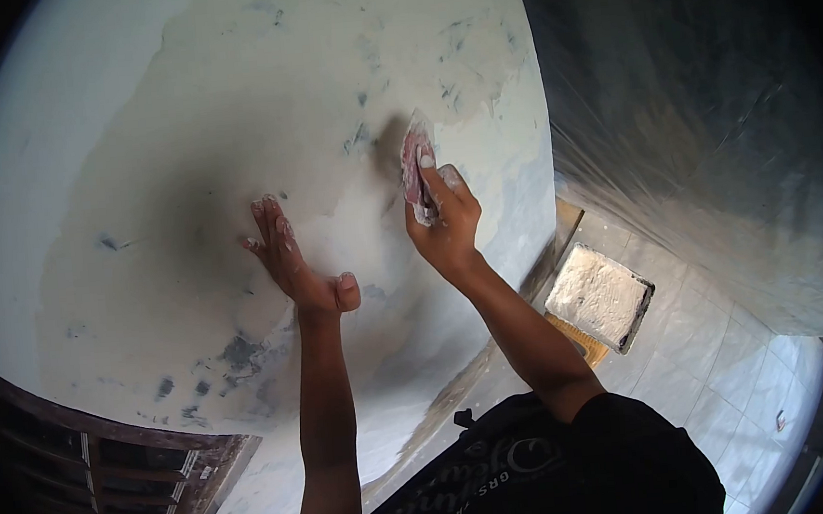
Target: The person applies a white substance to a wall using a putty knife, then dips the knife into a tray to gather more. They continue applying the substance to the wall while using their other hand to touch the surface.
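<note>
A pale wall [225, 98] with dark patches and smears fills most of the head view. My left hand [298, 261] is raised at the wall, fingers apart and pointing up, white residue on the fingertips, nothing held. To its right, my right hand [447, 220] grips a reddish scraper [417, 165] coated in white paste, its blade side close to the wall. Whether the blade touches the wall cannot be told. White paste also marks the fingers of my right hand.
A square tray of white paste [596, 291] lies on the tiled floor at the right, beside a yellowish item [580, 338]. Translucent plastic sheeting [702, 137] hangs on the right. A dark wooden window frame [110, 474] is at lower left.
</note>
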`<action>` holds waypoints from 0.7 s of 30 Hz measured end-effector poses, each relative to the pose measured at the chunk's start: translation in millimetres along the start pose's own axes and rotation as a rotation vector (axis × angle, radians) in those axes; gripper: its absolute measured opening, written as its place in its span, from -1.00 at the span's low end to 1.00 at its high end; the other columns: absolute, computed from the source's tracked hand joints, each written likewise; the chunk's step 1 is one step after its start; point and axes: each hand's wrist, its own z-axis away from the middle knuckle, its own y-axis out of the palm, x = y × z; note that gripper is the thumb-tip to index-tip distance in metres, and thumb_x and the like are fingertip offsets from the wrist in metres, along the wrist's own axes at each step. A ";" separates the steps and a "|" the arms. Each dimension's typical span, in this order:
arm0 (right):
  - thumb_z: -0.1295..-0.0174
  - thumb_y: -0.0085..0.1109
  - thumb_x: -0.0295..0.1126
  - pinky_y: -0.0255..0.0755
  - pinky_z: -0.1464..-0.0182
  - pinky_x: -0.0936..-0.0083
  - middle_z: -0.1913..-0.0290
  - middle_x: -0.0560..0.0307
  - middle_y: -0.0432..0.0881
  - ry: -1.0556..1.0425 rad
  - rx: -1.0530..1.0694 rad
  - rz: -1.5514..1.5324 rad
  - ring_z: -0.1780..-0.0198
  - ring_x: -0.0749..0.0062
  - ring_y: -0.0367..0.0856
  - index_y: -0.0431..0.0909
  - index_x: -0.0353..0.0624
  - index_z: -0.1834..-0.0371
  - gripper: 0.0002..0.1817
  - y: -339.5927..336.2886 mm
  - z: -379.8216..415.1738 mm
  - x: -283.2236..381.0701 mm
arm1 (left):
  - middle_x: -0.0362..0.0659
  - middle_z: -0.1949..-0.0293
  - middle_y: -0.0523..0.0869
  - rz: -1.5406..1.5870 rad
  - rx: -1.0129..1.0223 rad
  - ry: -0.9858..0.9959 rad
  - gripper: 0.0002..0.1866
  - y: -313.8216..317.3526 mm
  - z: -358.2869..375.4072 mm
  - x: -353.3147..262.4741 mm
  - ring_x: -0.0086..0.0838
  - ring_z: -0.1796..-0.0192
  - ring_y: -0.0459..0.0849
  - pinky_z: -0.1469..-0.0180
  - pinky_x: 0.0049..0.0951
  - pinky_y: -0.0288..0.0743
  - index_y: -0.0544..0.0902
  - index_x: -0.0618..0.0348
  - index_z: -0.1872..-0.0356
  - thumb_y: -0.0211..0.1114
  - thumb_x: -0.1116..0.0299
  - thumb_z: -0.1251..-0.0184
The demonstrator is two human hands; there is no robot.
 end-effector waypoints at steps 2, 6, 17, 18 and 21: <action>0.11 0.29 -0.68 0.46 0.38 0.50 0.35 -0.06 0.53 0.019 -0.041 0.034 0.46 0.24 0.52 0.52 -0.35 -0.09 -0.44 12.2 -28.1 -12.4 | 0.28 -0.39 0.24 -0.022 0.019 -0.002 -0.18 -1.3 0.7 0.6 0.16 -0.49 0.08 -0.47 0.09 -0.51 0.07 0.35 -0.44 -0.20 -0.13 -0.34; 0.11 0.32 -0.63 0.52 0.31 0.41 0.24 -0.12 0.58 0.100 0.129 0.010 0.38 0.15 0.61 0.53 -0.28 -0.11 -0.42 33.9 0.5 -4.7 | 0.28 -0.39 0.25 -0.050 0.036 0.005 -0.17 0.0 1.3 -0.1 0.18 -0.48 0.10 -0.47 0.12 -0.49 0.07 0.35 -0.44 -0.18 -0.12 -0.32; 0.14 0.27 -0.70 0.51 0.36 0.39 0.26 -0.12 0.55 0.043 0.007 -0.016 0.37 0.08 0.59 0.51 -0.33 -0.05 -0.45 0.3 -7.8 -8.8 | 0.27 -0.38 0.26 -0.061 0.031 0.002 -0.17 1.5 0.9 0.7 0.19 -0.47 0.12 -0.47 0.14 -0.45 0.07 0.32 -0.45 -0.17 -0.13 -0.32; 0.09 0.28 -0.70 0.44 0.40 0.49 0.37 -0.05 0.53 0.022 -0.050 0.011 0.47 0.25 0.52 0.55 -0.34 -0.05 -0.49 8.6 -19.7 -17.6 | 0.27 -0.38 0.27 -0.057 0.033 -0.003 -0.17 1.8 1.2 0.1 0.18 -0.47 0.12 -0.47 0.14 -0.44 0.08 0.32 -0.45 -0.17 -0.13 -0.32; 0.16 0.31 -0.64 0.50 0.37 0.36 0.28 -0.13 0.57 0.118 0.144 0.119 0.41 0.09 0.59 0.53 -0.29 -0.08 -0.42 21.2 -6.7 -19.7 | 0.26 -0.38 0.27 -0.074 0.054 -0.005 -0.17 1.6 0.2 -1.8 0.16 -0.48 0.13 -0.46 0.15 -0.43 0.08 0.29 -0.45 -0.15 -0.13 -0.31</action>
